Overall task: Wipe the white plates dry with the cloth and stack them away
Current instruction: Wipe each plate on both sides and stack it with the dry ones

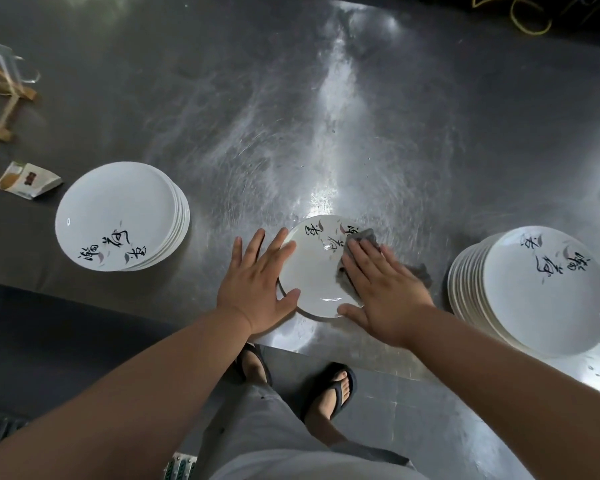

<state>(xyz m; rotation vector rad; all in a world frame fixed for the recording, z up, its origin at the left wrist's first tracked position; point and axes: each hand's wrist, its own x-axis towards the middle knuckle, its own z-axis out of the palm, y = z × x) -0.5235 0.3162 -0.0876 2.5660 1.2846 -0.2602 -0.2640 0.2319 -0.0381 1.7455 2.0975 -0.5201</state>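
A single white plate (314, 271) with black brush lettering lies near the front edge of the steel table (326, 116). My left hand (257, 289) rests flat against its left rim, fingers spread and straight, thumb on the rim. My right hand (381, 289) presses a grey cloth (362, 236) flat onto the plate's right half; part of the cloth sticks out to the right of the hand. A stack of several matching plates (118, 213) sits to the left, another stack (541, 289) to the right.
A torn paper packet (28, 180) lies beyond the left stack. A glass jug and wooden rack (0, 81) stand at the far left. My sandalled feet (333, 393) show on the floor below the table's front edge.
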